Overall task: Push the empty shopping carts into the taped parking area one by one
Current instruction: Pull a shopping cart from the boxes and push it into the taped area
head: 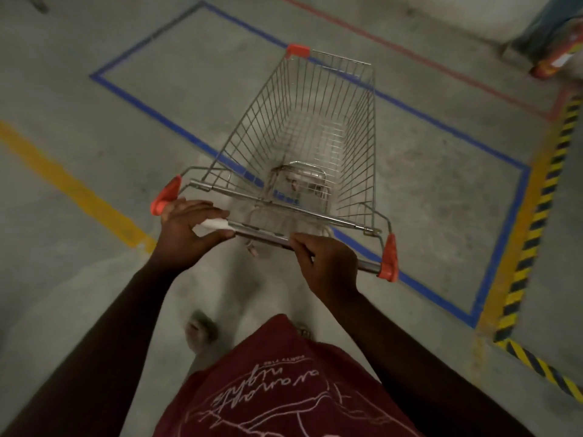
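An empty wire shopping cart (315, 121) with orange corner caps stands in front of me on the concrete floor. My left hand (186, 228) is shut on the left end of its metal handle bar (265, 238), with a bit of white paper under the fingers. My right hand (328, 257) is shut on the bar's right part. A rectangle of blue tape (138, 102) marks the parking area on the floor. The cart's basket lies over the blue rectangle, while its handle end and I are at the near blue line.
A yellow floor line (69, 184) runs at the left. Yellow-and-black hazard tape (542, 197) borders the right side, with a red tape line (441, 67) beyond. An orange object (558, 61) lies at the top right corner. My foot (198, 329) shows below the handle.
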